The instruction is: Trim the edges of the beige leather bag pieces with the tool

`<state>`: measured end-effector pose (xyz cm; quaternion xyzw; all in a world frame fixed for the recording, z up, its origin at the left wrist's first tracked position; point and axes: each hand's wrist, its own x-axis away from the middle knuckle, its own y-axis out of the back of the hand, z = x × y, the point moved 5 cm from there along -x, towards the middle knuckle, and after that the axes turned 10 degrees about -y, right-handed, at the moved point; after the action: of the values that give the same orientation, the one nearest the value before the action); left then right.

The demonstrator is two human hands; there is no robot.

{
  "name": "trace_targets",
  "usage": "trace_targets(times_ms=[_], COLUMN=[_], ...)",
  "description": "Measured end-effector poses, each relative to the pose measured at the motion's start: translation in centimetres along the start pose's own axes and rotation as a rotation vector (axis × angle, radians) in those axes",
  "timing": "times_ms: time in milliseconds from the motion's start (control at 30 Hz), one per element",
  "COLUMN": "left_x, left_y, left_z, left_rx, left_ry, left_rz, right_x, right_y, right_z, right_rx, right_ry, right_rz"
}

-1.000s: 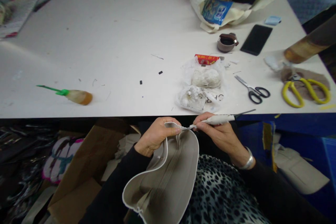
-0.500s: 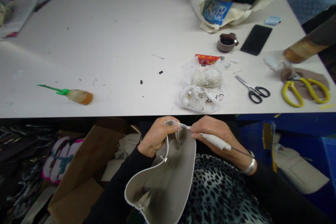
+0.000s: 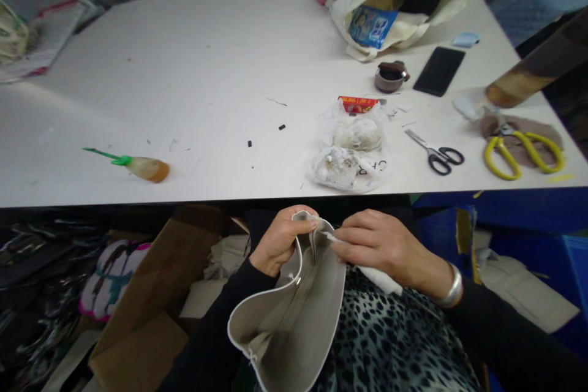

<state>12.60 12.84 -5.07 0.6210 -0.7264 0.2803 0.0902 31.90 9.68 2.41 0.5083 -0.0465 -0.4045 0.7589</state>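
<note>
An open beige bag with a pale rim lies on my lap, its inside facing up. My left hand is closed on its top edge, thumb inside and fingers outside. My right hand grips a slim tool wrapped in white, whose pale tip points at the bag's inside near my left thumb. Whether the tip touches the bag I cannot tell. A small metal piece shows on the bag's rim.
On the white table lie a green-tipped bottle, plastic-wrapped white lumps, scissors, yellow-handled pliers and a phone. A cloth bag stands behind. Below are a cardboard box and blue bins.
The tool's tip has moved off the rim beside my left thumb, down toward the bag's inside. My right hand has turned, and the tool's rear end has dropped. The view has shifted slightly.
</note>
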Motion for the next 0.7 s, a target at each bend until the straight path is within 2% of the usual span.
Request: trace_targets(times_ms=[67, 167, 233, 300, 367, 433, 533, 700], left_x=[0.4, 1.3, 2.0, 2.7, 3.3, 3.9, 4.6, 5.6], left_y=[-0.1, -0.2, -0.2, -0.2, -0.3, -0.5, -0.7, -1.2], left_z=[-0.3, -0.8, -1.2, -1.7, -2.2, -2.6, -3.0, -3.5], left_rx=[-0.031, -0.110, -0.194, -0.285, -0.366, -0.440, -0.530, -0.629], left_ry=[-0.033, -0.095, -0.156, -0.231, -0.305, -0.365, -0.417, -0.448], left_rz=[0.000, -0.009, -0.026, -0.038, -0.042, -0.052, -0.069, -0.080], right_x=[0.6, 1.6, 2.2, 2.4, 2.2, 1.5, 0.5, -0.8], right_y=[0.5, 0.8, 0.2, -0.7, -1.7, -2.5, -3.2, -3.5], right_z=[-0.2, -0.7, -0.9, -0.8, -0.4, 0.1, 0.7, 1.3], right_rx=[-0.129, -0.374, -0.567, -0.718, -0.784, -0.773, -0.688, -0.622], right_ry=[-0.087, -0.298, -0.474, -0.623, -0.688, -0.699, -0.675, -0.629], right_rz=[-0.106, -0.332, -0.447, -0.500, -0.476, -0.394, -0.281, -0.208])
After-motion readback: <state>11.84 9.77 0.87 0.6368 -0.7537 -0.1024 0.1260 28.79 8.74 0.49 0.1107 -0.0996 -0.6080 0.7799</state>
